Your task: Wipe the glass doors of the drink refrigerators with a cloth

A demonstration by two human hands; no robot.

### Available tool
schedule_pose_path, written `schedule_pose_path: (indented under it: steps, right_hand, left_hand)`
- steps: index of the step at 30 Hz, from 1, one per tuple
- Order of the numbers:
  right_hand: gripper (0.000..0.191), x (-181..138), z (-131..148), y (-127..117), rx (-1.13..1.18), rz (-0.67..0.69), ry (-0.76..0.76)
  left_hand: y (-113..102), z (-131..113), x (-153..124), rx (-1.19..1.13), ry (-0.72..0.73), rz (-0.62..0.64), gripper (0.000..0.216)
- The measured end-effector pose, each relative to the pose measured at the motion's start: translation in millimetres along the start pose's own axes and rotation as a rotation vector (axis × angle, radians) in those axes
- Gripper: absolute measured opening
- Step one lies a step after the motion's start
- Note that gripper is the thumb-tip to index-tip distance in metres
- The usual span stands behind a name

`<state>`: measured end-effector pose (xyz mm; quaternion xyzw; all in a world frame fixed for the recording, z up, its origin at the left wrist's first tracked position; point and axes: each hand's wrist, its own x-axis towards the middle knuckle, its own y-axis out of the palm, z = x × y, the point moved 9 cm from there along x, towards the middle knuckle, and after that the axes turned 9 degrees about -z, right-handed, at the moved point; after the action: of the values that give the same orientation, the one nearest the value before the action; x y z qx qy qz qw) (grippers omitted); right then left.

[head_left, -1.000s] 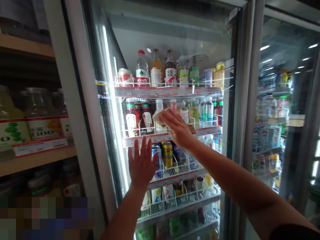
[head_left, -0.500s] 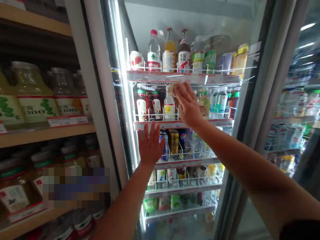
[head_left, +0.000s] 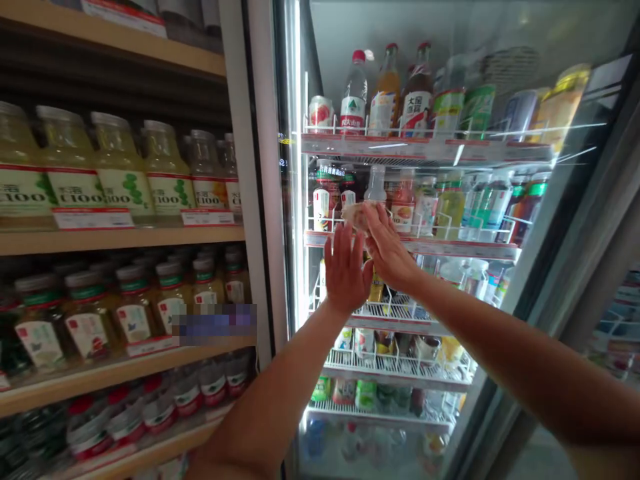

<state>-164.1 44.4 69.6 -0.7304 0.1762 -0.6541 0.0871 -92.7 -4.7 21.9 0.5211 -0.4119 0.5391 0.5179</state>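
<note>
In front of the drinks fridge, my right hand presses a pale, crumpled cloth flat against the glass door. Its fingers point up and to the left, and the palm hides part of the cloth. Just left of it, my left hand is open with the fingers upright, holding nothing and laid against the glass. Its thumb comes close to the right hand. Behind the glass, a clear bottle and an orange-pink bottle show above my right hand.
White wire racks inside the fridge carry bottles and cans. To the left, wooden shelves hold rows of juice bottles. A grey door frame runs along the right, with another fridge beyond it.
My right hand and the cloth have moved down and leftward across the glass, up beside my left hand. The left hand stays flat at about the same spot. The view has turned left.
</note>
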Motion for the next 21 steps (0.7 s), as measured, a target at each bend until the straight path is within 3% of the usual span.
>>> schedule_pose_path:
  steps: [2, 4, 7, 9, 12, 16, 18, 21]
  right_hand:
    - [0.07, 0, -6, -12, 0.072, 0.014, 0.038]
    - [0.07, 2, -24, -41, 0.039, -0.021, 0.003]
    - [0.066, -5, -64, -92, -0.291, -0.126, -0.146]
    - [0.064, -20, -91, -112, -0.495, -0.156, -0.222]
    - [0.064, -40, -117, -121, -0.597, -0.154, -0.229]
    - [0.068, -48, -119, -118, -0.571, -0.156, -0.187]
    - [0.065, -47, -117, -118, -0.553, -0.166, -0.18]
    - [0.06, -47, -117, -120, -0.56, -0.194, -0.187]
  left_hand:
    - [8, -13, 13, -0.071, 0.026, 0.037, 0.068]
    - [16, -19, 19, -0.087, 0.039, 0.052, 0.063]
    - [16, -19, 19, -0.085, 0.039, -0.006, 0.044]
    - [14, -16, 21, -0.107, 0.042, -0.043, 0.035]
    - [17, -4, 44, -0.105, 0.018, -0.044, 0.044]
    - [29, 17, 82, -0.027, -0.137, -0.035, 0.057]
    - [38, 6, 81, 0.007, -0.111, -0.006, 0.058]
    - [54, -34, 58, 0.023, 0.117, 0.07, 0.068]
